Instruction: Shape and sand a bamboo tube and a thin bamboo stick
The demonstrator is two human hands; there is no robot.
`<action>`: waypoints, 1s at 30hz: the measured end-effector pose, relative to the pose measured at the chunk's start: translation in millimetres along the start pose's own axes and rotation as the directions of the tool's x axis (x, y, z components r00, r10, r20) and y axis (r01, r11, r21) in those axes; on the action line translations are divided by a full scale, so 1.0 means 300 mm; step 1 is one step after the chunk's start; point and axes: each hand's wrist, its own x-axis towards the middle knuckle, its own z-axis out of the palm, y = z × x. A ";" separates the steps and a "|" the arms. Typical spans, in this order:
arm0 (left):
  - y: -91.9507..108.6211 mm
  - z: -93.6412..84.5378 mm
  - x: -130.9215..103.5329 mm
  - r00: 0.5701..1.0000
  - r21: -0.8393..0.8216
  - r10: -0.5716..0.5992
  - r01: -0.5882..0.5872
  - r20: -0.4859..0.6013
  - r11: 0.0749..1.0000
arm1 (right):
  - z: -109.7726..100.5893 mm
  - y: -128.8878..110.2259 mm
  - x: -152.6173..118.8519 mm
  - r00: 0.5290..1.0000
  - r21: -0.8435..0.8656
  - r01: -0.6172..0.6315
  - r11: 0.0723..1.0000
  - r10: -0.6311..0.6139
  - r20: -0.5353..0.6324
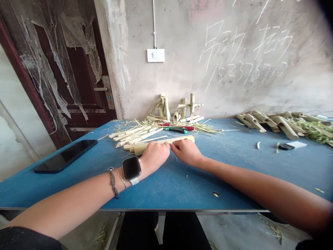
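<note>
From where I watch, the fingers of the left hand (156,156) and right hand (188,152) are curled in, the thumb sides turned to each other and almost meeting. Knuckles cover the grip, so I cannot tell whether anything is pinched there.

Right behind the fists, on the blue table (161,192), lies a pale stalk (189,138). Its long axis runs nearly side to side across my view, the right end slightly farther from the body and pointing past the right knuckles. The hands hide its middle, and I cannot say whether the thick length (140,149) by the left hand belongs to the same piece.

Beyond it to the left, thin sticks (137,134) lie side by side, slanting from near left to far right. Past them I make out a red tool (189,128) and a black-and-green tool (177,130); shreds around them blur their outlines.

Against the wall (182,76) stand two stalk builds, one leaning (166,109), one crossed (192,106); their joints are too small to read. Far right, a heap of cut tubes (284,126) points roughly towards me, its greenery running out of view. Far left, a phone (66,156) lies aslant. Both forearms are cut off below.
</note>
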 end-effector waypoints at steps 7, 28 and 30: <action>-0.022 -0.003 -0.005 1.000 -0.031 -0.024 0.024 -0.002 0.999 | 0.011 0.019 0.002 0.997 0.162 0.066 0.985 -0.058 -0.055; -0.168 0.016 0.010 0.844 -0.988 0.522 0.057 0.124 0.143 | -0.064 0.141 0.038 0.455 0.887 -0.305 0.346 -0.766 0.455; -0.166 0.023 0.010 0.844 -0.984 0.521 0.045 0.131 0.175 | -0.063 0.142 0.041 0.475 0.880 -0.284 0.380 -0.742 0.473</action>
